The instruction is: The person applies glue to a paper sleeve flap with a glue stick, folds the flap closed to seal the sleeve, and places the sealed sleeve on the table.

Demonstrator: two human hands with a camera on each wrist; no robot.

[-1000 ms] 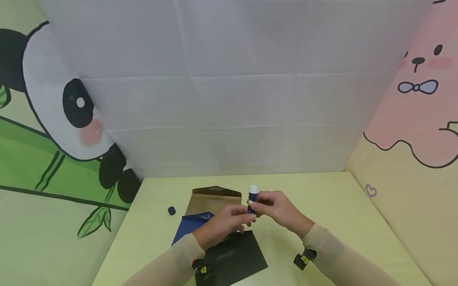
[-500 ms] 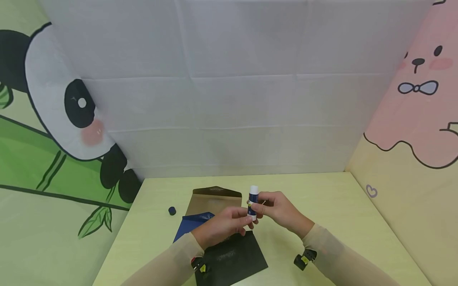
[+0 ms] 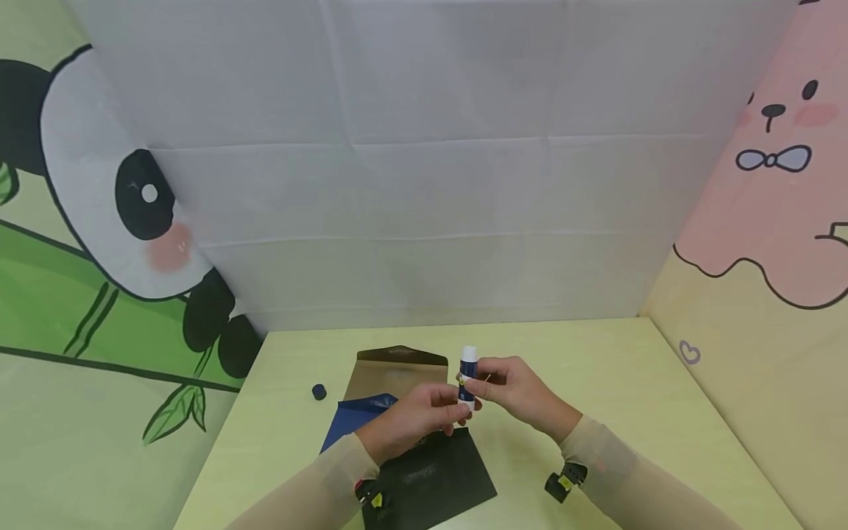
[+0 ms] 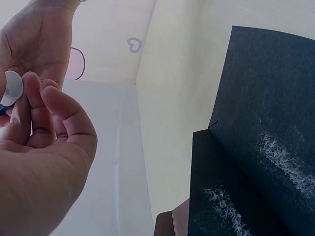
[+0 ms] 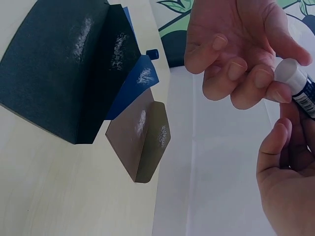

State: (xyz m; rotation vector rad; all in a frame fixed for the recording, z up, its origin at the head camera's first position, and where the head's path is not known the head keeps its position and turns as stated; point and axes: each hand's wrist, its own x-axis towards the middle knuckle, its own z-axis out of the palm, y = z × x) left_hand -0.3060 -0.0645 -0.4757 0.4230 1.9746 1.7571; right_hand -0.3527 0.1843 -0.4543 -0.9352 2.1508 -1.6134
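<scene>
Both hands hold a glue stick (image 3: pixel 467 368) upright above the envelopes, its white end up. My right hand (image 3: pixel 523 391) grips the dark blue body between thumb and fingers. At the lower end, the thumb and fingers of my left hand (image 3: pixel 420 418) pinch the white base (image 5: pixel 290 73). Below the left hand lies a black envelope (image 3: pixel 437 482) with its flap open. White smears mark the flap and body of this envelope in both wrist views.
Behind the black envelope lie a blue envelope (image 3: pixel 351 421) and a brown envelope (image 3: pixel 384 377), overlapping, flaps open, with white smears of their own. A small dark blue cap (image 3: pixel 319 391) sits to their left on the pale table (image 3: pixel 563 338). A white sheet (image 3: pixel 424 191) hangs behind.
My left fingers shift slightly at the base of the glue stick. The right hand keeps its grip almost in place, and the envelopes and cap stay where they were.
</scene>
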